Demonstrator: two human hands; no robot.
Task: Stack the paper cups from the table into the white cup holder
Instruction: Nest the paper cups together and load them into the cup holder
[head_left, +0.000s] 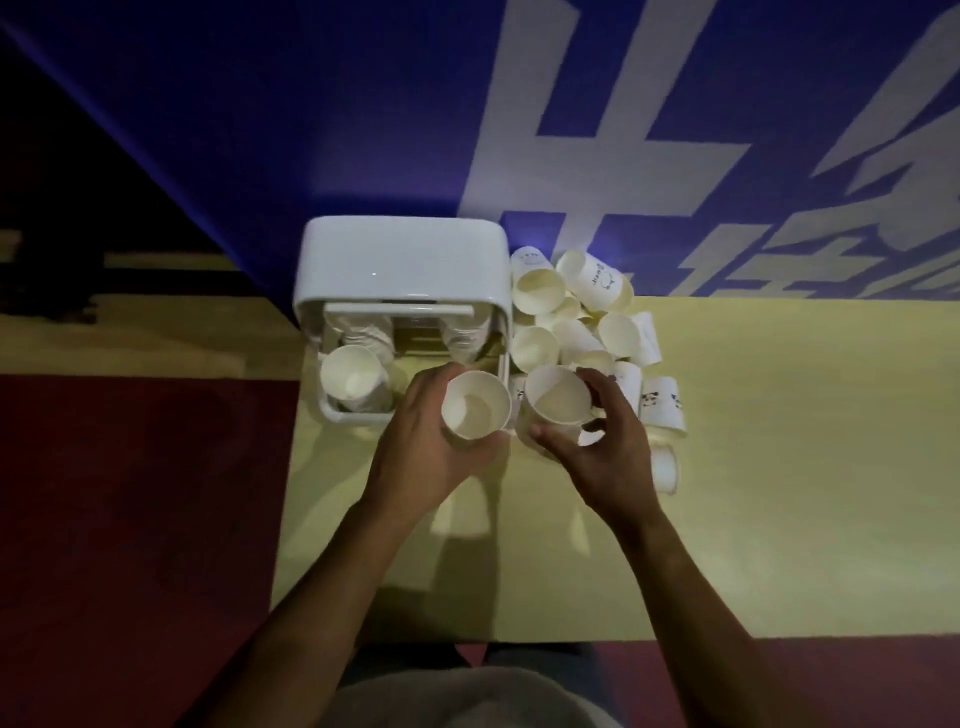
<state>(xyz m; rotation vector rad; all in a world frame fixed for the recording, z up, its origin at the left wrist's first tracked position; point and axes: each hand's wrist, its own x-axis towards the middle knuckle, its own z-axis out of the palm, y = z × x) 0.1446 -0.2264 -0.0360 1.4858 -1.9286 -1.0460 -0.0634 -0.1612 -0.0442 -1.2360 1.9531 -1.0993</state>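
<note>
Head view: the left hand (415, 441) is gripping one small white paper cup (475, 405) beside the white plastic cup holder (400, 260); the right hand (608, 441) is clasping another cup (556, 400) at the loose cup pile (576, 322). Keeping it mouth-up and centred over the holder's stack (350, 371) should help nesting.

Both bare forearms reach forward from the bottom of the view and converge toward the middle. The left hand (426, 441) is curled, fingers and thumb wrapped around a small white paper cup (475, 404) held mouth-up. The right hand (608, 447) arches with its back upward, thumb and fingertips pinching a second white paper cup (556, 397), tilted slightly.
</note>
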